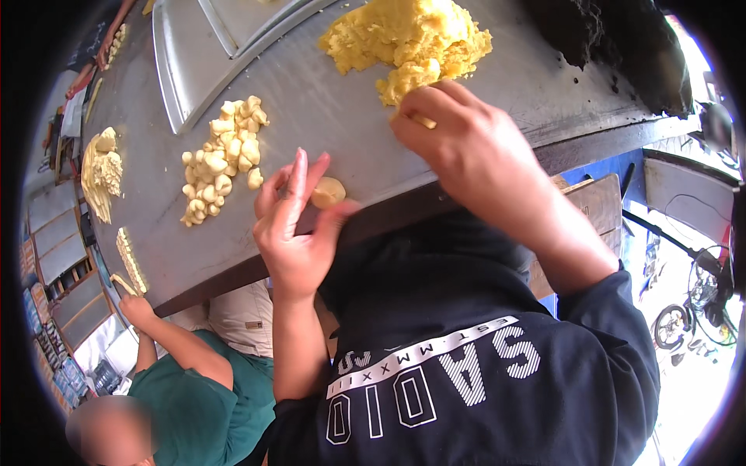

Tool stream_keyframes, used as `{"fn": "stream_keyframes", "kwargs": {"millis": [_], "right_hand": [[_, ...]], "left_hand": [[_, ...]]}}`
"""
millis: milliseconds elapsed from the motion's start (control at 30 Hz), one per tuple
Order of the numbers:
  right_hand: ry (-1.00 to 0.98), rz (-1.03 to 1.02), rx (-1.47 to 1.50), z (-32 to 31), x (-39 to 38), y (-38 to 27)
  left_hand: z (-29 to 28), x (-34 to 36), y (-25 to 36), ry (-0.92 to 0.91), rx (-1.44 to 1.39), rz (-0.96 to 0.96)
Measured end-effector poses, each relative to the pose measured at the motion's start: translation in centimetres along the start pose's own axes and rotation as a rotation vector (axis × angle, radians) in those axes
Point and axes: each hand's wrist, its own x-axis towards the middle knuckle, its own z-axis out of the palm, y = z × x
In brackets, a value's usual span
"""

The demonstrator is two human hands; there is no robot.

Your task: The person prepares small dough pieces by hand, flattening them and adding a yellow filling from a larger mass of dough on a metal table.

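Note:
A large crumbly mound of yellow dough (408,35) lies at the far side of the metal table. My right hand (466,128) is at its near edge, fingers curled in on the dough, with a bit of dough showing under them. Nearer the table's front edge is my left hand (295,221), its fingers spread and the thumb blurred. Beside those fingers sits a small rounded dough piece (329,192); whether the hand touches it I cannot tell. Left of this hand lies a pile of small shaped dough pieces (225,155).
A metal tray (175,85) stands at the far left. Along the table's left side are another heap of dough (102,175) and a row of dough pieces (130,260), where a co-worker in green (206,396) works. A black object (622,54) lies at the far right.

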Motion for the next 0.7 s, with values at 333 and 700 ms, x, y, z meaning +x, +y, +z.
{"fn": "stream_keyframes", "kwargs": {"millis": [333, 700], "right_hand": [[0.266, -0.088, 0.018, -0.3, 0.5, 2.0], [0.050, -0.117, 0.165, -0.5, -0.7, 2.1]], "left_hand": [[-0.6, -1.6, -0.2, 0.000, -0.327, -0.056], [-3.3, 3.1, -0.8, -0.282, -0.325, -0.342]]}}
